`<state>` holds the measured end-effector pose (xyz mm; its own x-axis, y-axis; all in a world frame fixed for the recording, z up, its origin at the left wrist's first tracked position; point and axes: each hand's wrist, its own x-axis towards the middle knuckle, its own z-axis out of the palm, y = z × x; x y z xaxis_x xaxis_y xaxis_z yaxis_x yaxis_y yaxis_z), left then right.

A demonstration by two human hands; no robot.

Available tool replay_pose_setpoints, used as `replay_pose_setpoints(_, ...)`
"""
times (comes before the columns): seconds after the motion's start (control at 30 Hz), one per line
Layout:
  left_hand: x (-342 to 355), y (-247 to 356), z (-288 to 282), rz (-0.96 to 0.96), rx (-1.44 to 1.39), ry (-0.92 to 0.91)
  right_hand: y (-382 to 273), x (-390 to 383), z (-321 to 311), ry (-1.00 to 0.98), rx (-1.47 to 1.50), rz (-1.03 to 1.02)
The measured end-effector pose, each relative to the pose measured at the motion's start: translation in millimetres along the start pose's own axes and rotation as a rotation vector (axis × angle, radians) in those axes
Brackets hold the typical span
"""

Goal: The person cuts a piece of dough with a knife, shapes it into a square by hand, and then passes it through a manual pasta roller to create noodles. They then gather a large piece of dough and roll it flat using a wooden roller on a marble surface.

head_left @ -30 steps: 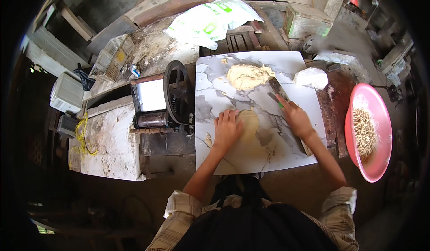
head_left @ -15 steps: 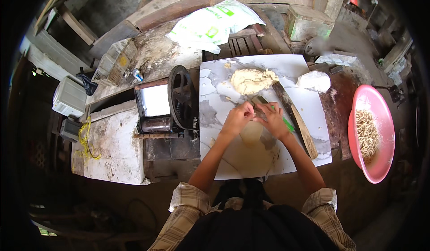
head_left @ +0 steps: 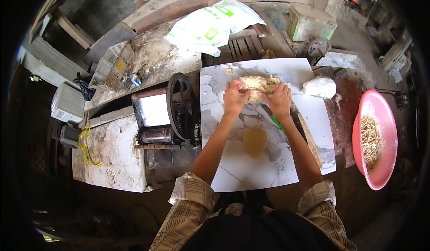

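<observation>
A lump of pale dough (head_left: 253,82) lies near the far side of a white marble-patterned board (head_left: 233,175). My left hand (head_left: 234,99) has its fingers curled onto the dough's left end, thumb inward. On the right end, my right hand (head_left: 278,102) grips it the same way, and the two thumbs nearly meet at its near edge. Closer to me lies a thin, tan, rounded flat piece (head_left: 255,142), apart from both hands. Beside my right forearm shows a green handle (head_left: 277,122), its other end hidden. A long wooden stick (head_left: 310,139) lies partly under that forearm.
Left of the board stands a roller machine (head_left: 154,137) with a black handwheel (head_left: 180,105). A white bag (head_left: 320,87) sits at the board's right edge. Further right is a pink basin (head_left: 380,166) holding noodle-like strands (head_left: 371,139). A large white-and-green sack (head_left: 212,27) lies at the back.
Both hands have moved away from me, from above the tan flat piece to the dough, and now grip it. The flat piece lies fully uncovered. The view has shifted slightly.
</observation>
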<state>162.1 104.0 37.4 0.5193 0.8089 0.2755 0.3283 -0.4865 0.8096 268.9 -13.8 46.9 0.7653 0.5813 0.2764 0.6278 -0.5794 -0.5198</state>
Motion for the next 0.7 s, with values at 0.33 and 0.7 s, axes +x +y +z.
replay_pose_setpoints(0.33, -59.3, -11.9, -25.9, 0.489, -0.139, -0.185, 32.5, -82.4, -34.4, 0.019, -0.275, -0.248)
replay_pose_setpoints(0.7, -89.8, 0.5, -27.7, 0.615, -0.146, -0.48, 34.6, -119.6, -36.1, -0.01, -0.26, -0.013)
